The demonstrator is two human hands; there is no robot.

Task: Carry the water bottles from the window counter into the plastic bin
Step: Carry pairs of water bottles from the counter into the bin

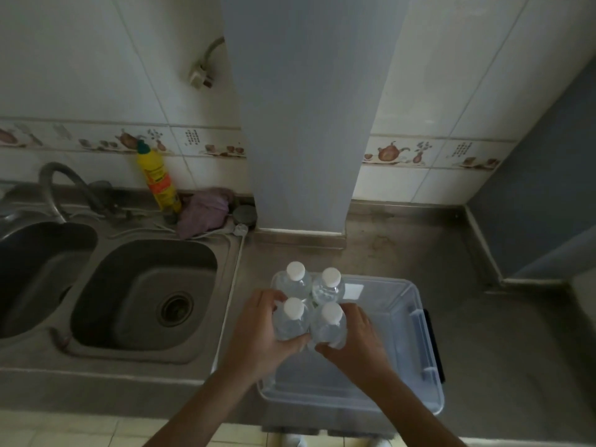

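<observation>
Several clear water bottles with white caps stand upright, bunched together over the left half of the clear plastic bin (419, 333). My left hand (261, 330) wraps the near left bottle (292, 317) and my right hand (358, 337) wraps the near right bottle (330, 324). Two more bottles (295, 279) (329, 285) stand just behind them, pressed between the held pair. I cannot tell whether the bottles rest on the bin's floor or hang above it.
The bin sits on a steel counter (451, 253) at its front edge. A double sink (145, 295) with a tap lies to the left. Behind it stand a yellow detergent bottle (158, 179) and a purple cloth (206, 214). A grey pillar (303, 124) rises behind the bin.
</observation>
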